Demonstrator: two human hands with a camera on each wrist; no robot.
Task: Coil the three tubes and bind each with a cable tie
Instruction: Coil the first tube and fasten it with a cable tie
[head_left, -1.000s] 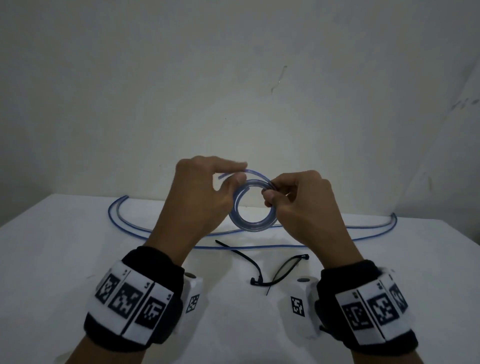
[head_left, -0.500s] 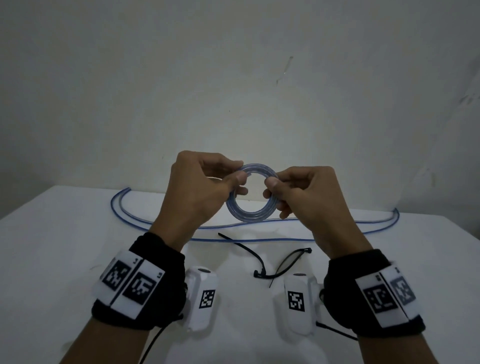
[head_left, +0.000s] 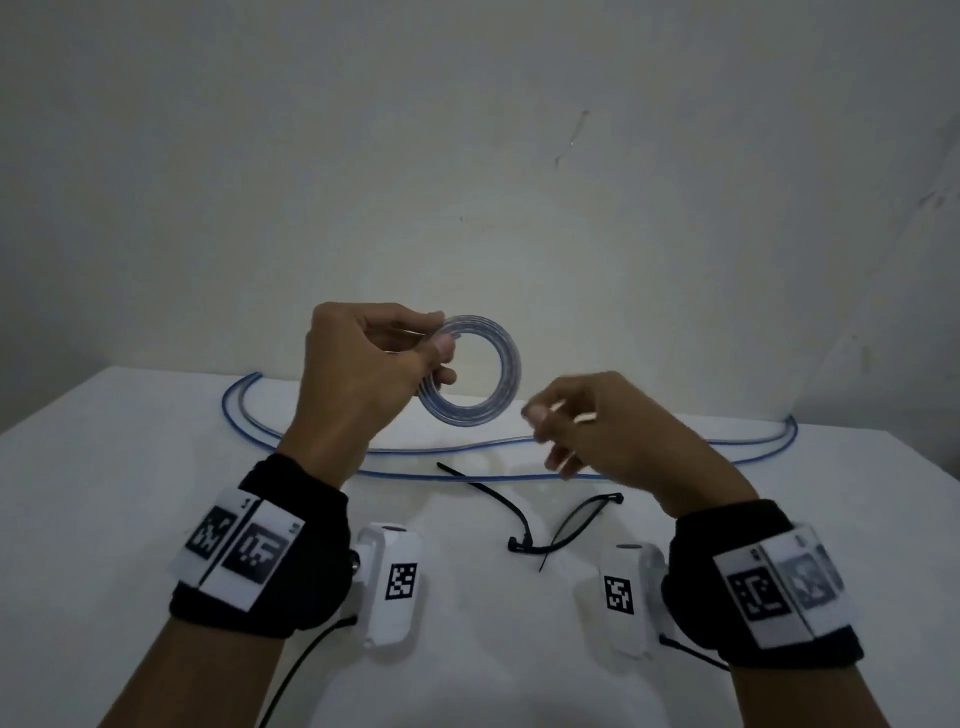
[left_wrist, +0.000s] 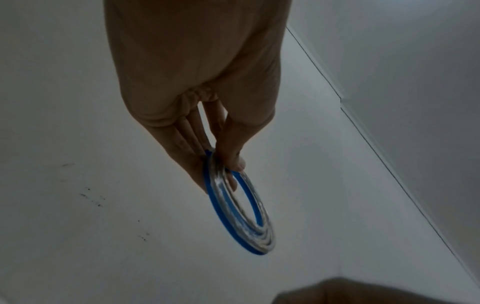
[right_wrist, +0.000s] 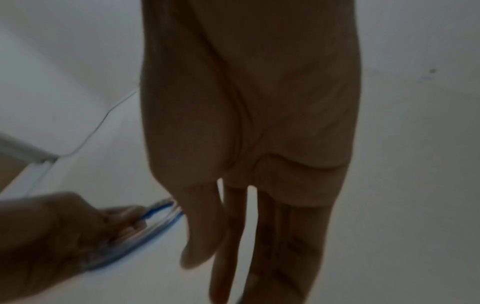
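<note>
Clear coil (head_left: 470, 371) pinched in left hand (head_left: 363, 379) above table (head_left: 104, 467).
Pinching keeps the loops together (I think); right hand (head_left: 608, 431) is relaxed, empty, over the ties (head_left: 524, 519).

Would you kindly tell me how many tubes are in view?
3. A coiled tube is pinched in the left hand; a far tube and a near tube lie uncoiled, side by side, on the table.

right hand (head_left: 597, 431) fingers motion-blurred, coiled tube (right_wrist: 145, 230) smeared in right wrist view
</note>
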